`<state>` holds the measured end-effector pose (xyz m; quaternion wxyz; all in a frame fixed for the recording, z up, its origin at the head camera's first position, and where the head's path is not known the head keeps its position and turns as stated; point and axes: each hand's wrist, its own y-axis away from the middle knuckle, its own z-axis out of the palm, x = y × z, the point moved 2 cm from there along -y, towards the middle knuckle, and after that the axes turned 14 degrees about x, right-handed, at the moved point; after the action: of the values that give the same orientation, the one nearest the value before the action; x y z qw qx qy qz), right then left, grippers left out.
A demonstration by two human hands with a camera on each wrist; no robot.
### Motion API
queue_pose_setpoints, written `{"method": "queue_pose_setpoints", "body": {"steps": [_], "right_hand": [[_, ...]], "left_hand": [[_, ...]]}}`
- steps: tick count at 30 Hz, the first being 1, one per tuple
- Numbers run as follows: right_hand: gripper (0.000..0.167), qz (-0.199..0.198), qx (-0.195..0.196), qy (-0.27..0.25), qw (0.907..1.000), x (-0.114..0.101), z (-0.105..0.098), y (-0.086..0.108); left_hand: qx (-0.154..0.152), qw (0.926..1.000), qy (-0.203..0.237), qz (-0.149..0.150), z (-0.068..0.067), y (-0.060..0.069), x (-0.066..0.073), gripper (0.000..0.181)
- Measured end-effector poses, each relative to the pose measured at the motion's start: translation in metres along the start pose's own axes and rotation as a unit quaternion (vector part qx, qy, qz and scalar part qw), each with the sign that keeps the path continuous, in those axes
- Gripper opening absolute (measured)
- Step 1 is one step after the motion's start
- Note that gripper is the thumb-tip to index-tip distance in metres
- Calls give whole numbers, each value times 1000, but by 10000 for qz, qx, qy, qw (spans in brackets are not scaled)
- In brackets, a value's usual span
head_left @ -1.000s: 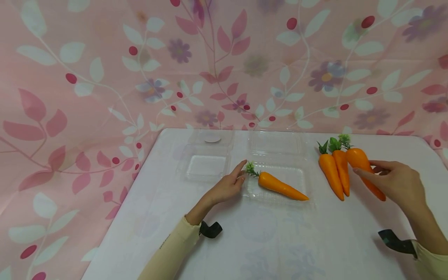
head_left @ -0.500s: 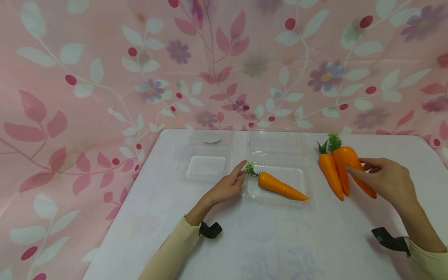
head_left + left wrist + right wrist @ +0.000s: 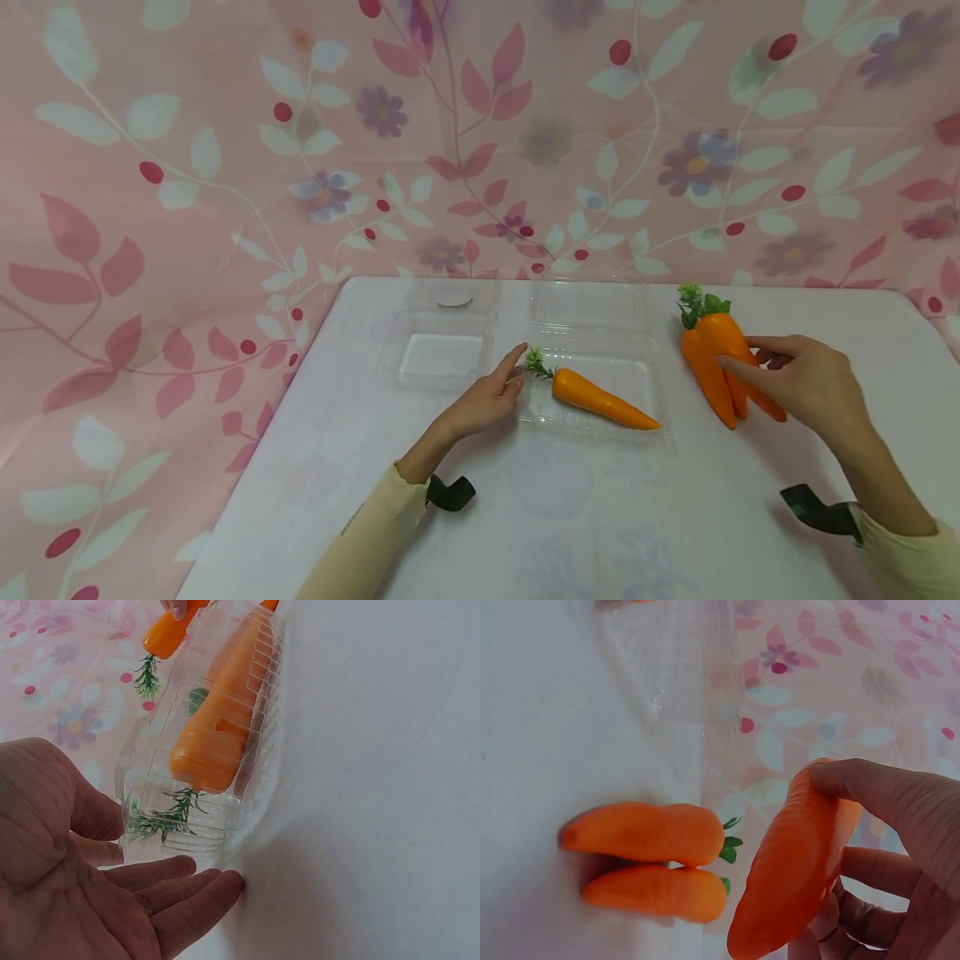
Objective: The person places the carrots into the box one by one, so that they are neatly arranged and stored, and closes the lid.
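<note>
Pinching a carrot [image 3: 795, 862] with right hand [image 3: 813, 385] at three o'clock from clear container [image 3: 630, 372]; holding out left hand [image 3: 487, 404], loosely spread, at nine o'clock.

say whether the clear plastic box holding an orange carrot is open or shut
Open: its clear plastic lid is folded back behind the box, leaving the orange carrot uncovered.

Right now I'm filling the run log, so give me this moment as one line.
right hand: grips raised carrot | left hand: at big box | big box: lid open, boxed carrot inside | table: two loose carrots
</note>
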<state>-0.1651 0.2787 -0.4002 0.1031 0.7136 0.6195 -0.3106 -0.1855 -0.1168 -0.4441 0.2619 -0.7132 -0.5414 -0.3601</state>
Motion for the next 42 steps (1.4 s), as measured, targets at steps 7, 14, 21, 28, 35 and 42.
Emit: {"method": "queue_pose_setpoints", "body": {"steps": [7, 14, 21, 28, 35, 42], "right_hand": [[70, -260, 4, -64, 9996, -9, 4, 1], [71, -329, -61, 12, 9994, -17, 8, 2], [76, -342, -43, -51, 9994, -30, 12, 2], [74, -498, -86, -183, 9986, -41, 16, 1], [70, -699, -73, -361, 9969, -49, 21, 1], [69, -917, -52, -455, 9947, -60, 27, 0]], "left_hand": [[10, 10000, 36, 14, 0, 0, -1, 58], [20, 10000, 30, 30, 0, 1, 0, 58], [6, 10000, 46, -8, -1, 1, 0, 58], [13, 10000, -13, 2, -1, 1, 0, 58], [22, 10000, 12, 75, -1, 1, 0, 58], [9, 9999, 41, 136, 0, 0, -1, 58]]}}
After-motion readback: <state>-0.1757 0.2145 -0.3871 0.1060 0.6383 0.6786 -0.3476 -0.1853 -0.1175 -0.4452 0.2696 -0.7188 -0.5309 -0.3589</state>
